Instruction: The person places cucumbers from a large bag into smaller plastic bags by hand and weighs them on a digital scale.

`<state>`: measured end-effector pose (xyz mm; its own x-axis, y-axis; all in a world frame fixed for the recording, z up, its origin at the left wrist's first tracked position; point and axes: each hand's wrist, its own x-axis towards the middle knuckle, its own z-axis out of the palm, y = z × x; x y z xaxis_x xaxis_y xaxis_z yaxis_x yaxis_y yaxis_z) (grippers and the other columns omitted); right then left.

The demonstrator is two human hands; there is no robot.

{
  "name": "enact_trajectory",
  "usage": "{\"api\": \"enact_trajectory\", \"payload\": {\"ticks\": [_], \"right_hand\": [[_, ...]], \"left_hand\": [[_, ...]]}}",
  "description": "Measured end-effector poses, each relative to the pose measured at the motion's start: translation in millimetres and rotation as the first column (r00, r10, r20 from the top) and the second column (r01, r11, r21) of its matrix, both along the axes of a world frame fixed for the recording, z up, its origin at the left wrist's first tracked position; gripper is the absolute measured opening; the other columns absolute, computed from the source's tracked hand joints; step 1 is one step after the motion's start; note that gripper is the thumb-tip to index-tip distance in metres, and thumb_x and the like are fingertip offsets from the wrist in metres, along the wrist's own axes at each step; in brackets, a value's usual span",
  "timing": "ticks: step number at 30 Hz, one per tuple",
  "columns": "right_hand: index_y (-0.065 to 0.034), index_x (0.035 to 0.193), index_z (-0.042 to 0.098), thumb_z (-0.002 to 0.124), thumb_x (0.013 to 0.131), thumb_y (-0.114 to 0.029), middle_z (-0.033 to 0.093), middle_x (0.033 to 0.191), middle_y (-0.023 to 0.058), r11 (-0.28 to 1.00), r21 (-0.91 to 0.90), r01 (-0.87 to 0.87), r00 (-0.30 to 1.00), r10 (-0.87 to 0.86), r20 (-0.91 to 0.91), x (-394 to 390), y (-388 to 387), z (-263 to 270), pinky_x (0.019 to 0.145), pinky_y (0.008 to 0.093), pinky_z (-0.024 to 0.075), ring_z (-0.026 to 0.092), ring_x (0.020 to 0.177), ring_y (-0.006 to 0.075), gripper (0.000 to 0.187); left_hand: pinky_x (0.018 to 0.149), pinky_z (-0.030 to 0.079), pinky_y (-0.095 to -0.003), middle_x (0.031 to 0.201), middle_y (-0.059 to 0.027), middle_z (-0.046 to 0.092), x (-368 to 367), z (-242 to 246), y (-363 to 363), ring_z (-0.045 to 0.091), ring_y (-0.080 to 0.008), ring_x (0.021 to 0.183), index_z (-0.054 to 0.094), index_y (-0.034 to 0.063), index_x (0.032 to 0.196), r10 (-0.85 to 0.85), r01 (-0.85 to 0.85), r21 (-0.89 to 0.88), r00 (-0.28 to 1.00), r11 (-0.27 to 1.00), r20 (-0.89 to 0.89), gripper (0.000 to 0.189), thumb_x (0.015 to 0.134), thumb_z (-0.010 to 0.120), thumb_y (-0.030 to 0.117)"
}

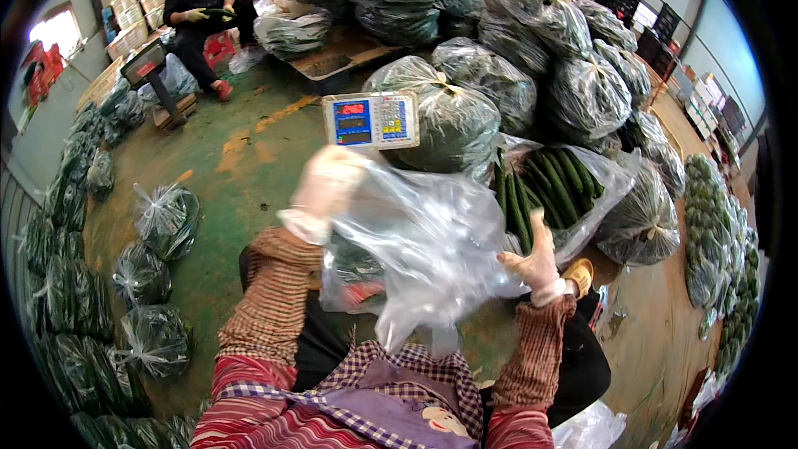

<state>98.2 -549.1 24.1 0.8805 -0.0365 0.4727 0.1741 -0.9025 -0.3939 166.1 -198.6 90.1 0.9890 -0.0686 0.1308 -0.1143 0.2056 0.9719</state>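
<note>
A clear plastic bag (424, 224), blurred by motion, spreads across the space in front of me. My left hand (330, 181), in a pale glove, is closed on its upper left edge. At the bag's right side is my right hand (536, 259), also gloved, with fingers and thumb apart; whether it touches the plastic is unclear. Behind the bag stands a digital scale display (372, 120) with lit red digits. Dark green cucumbers (555, 184) lie in an opened clear bag just beyond my right hand. The scale's platform is hidden.
Tied bags of cucumbers (436, 112) are piled ahead and to the right. More filled bags (156, 340) line the floor at left. Another person (206, 12) sits at the upper left near a second scale (146, 65). Loose plastic bags (589, 427) lie at the lower right.
</note>
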Motion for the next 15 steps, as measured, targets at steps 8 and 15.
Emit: {"api": "enact_trajectory", "payload": {"ticks": [8, 15], "right_hand": [[-0.0005, 0.11, 0.055, 0.049, 0.081, 0.006, 0.059, 0.102, 0.0192, 0.998, -0.04, -0.056, 0.792, 0.069, 0.606, 33.9, 1.8, 109.7, 0.074, 0.0324, 0.0508, 0.058, 0.096, 0.0255, 0.031], [-0.0083, 0.12, 0.051, 0.048, 0.083, 0.003, 0.061, 0.102, 0.0164, 0.965, 0.174, -0.195, 0.929, 0.125, 0.349, 29.8, -1.5, 75.8, 0.069, 0.0272, 0.051, 0.059, 0.095, 0.0206, 0.038]], "left_hand": [[0.058, 0.049, -0.0341, 0.085, -0.0148, 0.05, 17.1, 64.2, -60.1, 0.058, -0.0271, 0.072, 0.046, -0.0015, 0.111, -0.349, -0.715, 0.689, 0.62, 0.117, 0.703, 0.043, 0.072, 0.057, 0.012], [0.069, 0.045, -0.0349, 0.088, -0.0082, 0.055, 38.4, 19.6, 27.5, 0.054, -0.0251, 0.081, 0.054, 0.0067, 0.114, -0.086, -0.88, 0.473, 0.468, 0.047, 0.879, 0.043, 0.074, 0.06, 0.019]]}}
